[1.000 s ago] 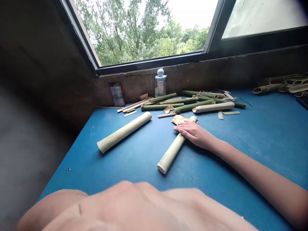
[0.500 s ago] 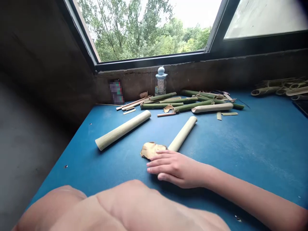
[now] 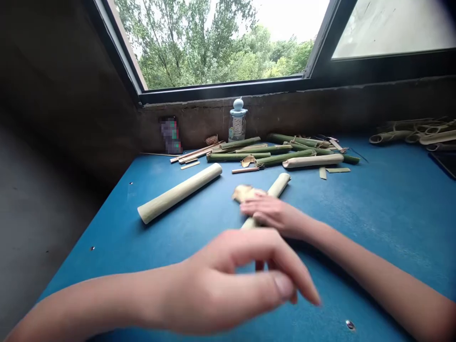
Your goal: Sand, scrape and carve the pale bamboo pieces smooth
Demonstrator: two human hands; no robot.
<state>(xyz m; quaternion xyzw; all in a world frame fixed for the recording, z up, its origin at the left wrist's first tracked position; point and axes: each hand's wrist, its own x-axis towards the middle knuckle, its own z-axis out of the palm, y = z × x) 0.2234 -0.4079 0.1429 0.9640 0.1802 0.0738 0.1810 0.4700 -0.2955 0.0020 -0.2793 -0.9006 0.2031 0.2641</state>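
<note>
My left hand (image 3: 245, 280) is in the foreground above the blue table (image 3: 171, 242). Its fingers bend loosely downward with a gap to the thumb, and I see nothing in them. Farther off, my right hand (image 3: 270, 212), slightly blurred, presses a tan, dry, papery piece like a bamboo sheath (image 3: 244, 192) onto a peeled bamboo tube (image 3: 280, 185). The sheath's left part sticks out past the fingertips; its rest is under the hand. My hands hide part of the tube. A second peeled bamboo tube (image 3: 180, 192) lies apart on the left.
Along the wall lie several green bamboo pieces (image 3: 238, 156), a pale split piece (image 3: 313, 161) and thin strips (image 3: 190, 165). A lidded bottle (image 3: 237, 122) stands behind them, and a phone-like object (image 3: 171, 135) leans at the wall. More bamboo (image 3: 395, 137) is piled at right.
My right hand and the sheath have moved up and away along the tube. My left hand, a large blur at the bottom before, now shows whole, with fingers bent.
</note>
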